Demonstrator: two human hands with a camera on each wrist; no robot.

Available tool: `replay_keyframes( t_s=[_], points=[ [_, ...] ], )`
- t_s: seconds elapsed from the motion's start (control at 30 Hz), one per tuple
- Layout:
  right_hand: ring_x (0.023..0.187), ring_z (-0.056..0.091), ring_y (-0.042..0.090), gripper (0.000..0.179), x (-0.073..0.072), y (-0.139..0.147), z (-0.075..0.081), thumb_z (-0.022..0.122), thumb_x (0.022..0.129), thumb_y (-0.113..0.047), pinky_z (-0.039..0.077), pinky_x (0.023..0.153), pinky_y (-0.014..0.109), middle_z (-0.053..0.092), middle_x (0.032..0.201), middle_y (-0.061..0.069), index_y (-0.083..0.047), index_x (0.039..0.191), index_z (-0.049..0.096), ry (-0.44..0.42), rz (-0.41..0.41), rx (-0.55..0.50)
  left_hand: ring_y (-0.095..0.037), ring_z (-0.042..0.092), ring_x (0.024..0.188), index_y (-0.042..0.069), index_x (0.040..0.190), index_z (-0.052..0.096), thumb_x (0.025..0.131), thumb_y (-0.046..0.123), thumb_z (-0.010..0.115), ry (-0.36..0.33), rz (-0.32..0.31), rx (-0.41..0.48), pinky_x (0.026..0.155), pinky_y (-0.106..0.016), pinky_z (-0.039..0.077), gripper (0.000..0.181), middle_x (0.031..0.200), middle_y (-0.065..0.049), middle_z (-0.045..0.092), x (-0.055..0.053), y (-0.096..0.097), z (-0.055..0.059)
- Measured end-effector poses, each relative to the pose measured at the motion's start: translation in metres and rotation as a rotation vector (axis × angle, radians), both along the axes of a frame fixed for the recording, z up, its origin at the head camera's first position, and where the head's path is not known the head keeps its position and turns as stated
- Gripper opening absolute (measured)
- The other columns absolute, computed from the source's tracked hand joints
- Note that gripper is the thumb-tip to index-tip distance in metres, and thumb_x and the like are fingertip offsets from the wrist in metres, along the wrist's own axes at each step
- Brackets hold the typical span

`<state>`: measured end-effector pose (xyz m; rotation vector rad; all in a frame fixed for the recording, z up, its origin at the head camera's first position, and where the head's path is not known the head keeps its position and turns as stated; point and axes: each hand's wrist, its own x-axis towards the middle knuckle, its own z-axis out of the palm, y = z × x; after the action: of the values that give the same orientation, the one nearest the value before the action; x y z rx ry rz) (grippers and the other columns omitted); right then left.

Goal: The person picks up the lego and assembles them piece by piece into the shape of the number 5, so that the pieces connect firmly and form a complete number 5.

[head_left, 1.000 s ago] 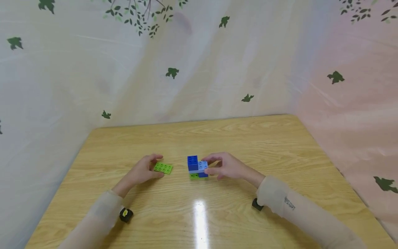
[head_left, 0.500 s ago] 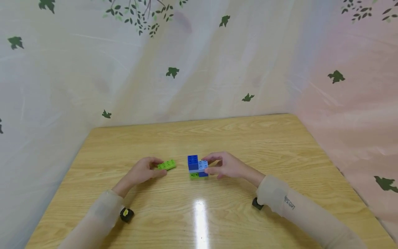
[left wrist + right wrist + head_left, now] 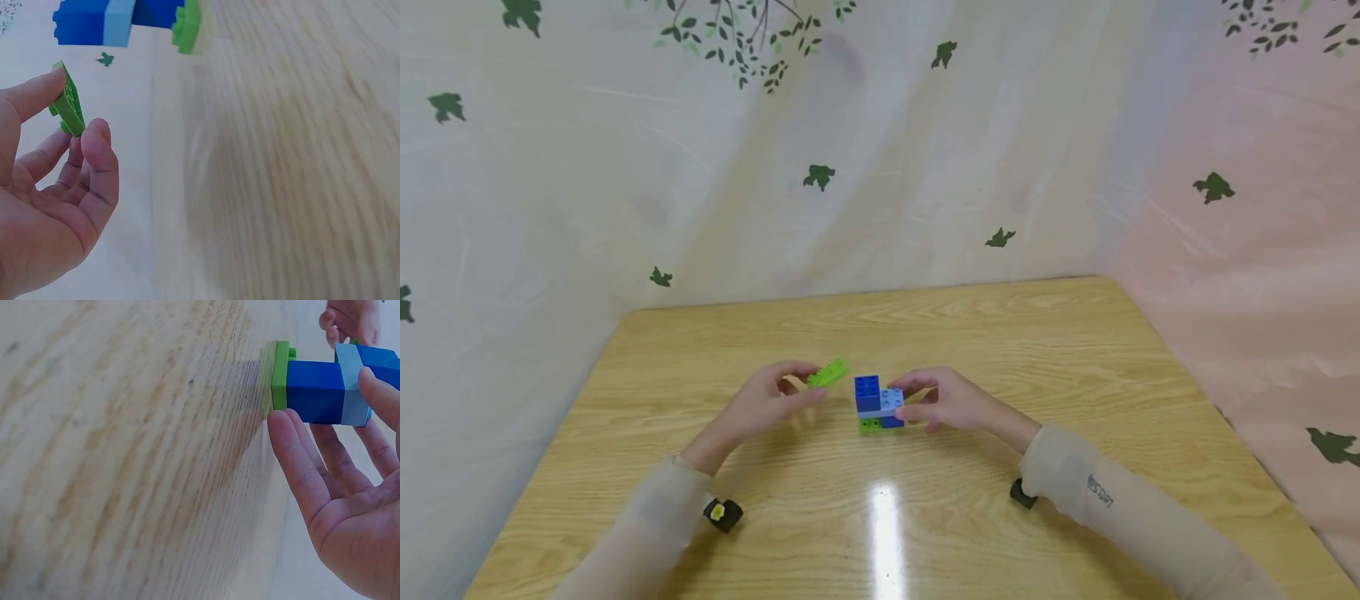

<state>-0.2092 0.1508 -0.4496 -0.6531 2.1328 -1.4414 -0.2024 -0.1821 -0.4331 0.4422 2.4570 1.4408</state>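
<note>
My left hand (image 3: pixel 760 406) pinches a bright green flat toy building brick (image 3: pixel 829 373) between thumb and finger, raised off the table and tilted. Its studs show in the head view, its edge and underside in the left wrist view. To its right stands a small brick stack (image 3: pixel 867 395). From bottom to top it has a green flat brick (image 3: pixel 280 378), a dark blue brick (image 3: pixel 314 392), a light blue flat brick (image 3: pixel 891 398) and another dark blue brick on the left. My right hand (image 3: pixel 957 402) holds the stack from the right, thumb against the light blue layer.
The stack rests on a wood-grain table (image 3: pixel 1000 333). A pale cloth backdrop (image 3: pixel 880 167) with printed birds and leaves rises behind and beside the tabletop. Small black devices sit by the left wrist (image 3: pixel 722 515) and the right wrist (image 3: pixel 1022 493).
My left hand has picked the green flat brick up from the table and carried it up and rightward, closer to the stack, tilting it. My right hand and the stack have stayed in place.
</note>
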Motion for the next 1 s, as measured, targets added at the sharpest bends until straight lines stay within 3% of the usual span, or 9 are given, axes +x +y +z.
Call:
replay_keyframes(
  t_s=[0.13, 0.4, 0.63, 1.0],
  points=[
    [0.098, 0.070, 0.032, 0.044, 0.000, 0.000, -0.001, 0.075, 0.095, -0.024, 0.062, 0.068, 0.046, 0.063, 0.125, 0.013, -0.010, 0.136, 0.063, -0.007, -0.002, 0.000, -0.037, 0.061, 0.087, 0.012, 0.131, 0.065, 0.092, 0.037, 0.077, 0.011, -0.018, 0.037, 0.060, -0.028, 0.051, 0.048, 0.116, -0.011, 0.061, 0.005, 0.010, 0.009],
    [0.095, 0.071, 0.030, 0.044, -0.001, 0.001, -0.002, 0.074, 0.095, -0.026, 0.062, 0.066, 0.045, 0.064, 0.123, 0.011, -0.011, 0.136, 0.063, 0.007, 0.008, -0.007, -0.025, 0.062, 0.086, 0.017, 0.130, 0.066, 0.091, 0.036, 0.078, 0.055, -0.061, 0.055, 0.063, -0.030, 0.051, 0.045, 0.116, -0.006, 0.063, 0.010, 0.031, 0.021],
    [0.097, 0.071, 0.031, 0.043, -0.001, 0.001, -0.002, 0.074, 0.095, -0.028, 0.062, 0.068, 0.046, 0.065, 0.124, 0.010, -0.014, 0.135, 0.064, -0.005, 0.005, -0.006, -0.026, 0.063, 0.088, 0.016, 0.129, 0.067, 0.092, 0.031, 0.078, 0.078, -0.118, 0.082, 0.065, -0.035, 0.055, 0.041, 0.117, -0.002, 0.066, 0.008, 0.046, 0.022],
    [0.097, 0.071, 0.029, 0.035, -0.002, 0.001, -0.002, 0.075, 0.095, -0.027, 0.062, 0.065, 0.044, 0.066, 0.118, 0.010, -0.011, 0.126, 0.067, 0.019, 0.010, -0.003, -0.023, 0.064, 0.087, 0.014, 0.128, 0.067, 0.090, 0.027, 0.080, 0.114, -0.150, 0.094, 0.064, -0.031, 0.056, 0.042, 0.126, -0.001, 0.063, 0.007, 0.057, 0.023]
  ],
)
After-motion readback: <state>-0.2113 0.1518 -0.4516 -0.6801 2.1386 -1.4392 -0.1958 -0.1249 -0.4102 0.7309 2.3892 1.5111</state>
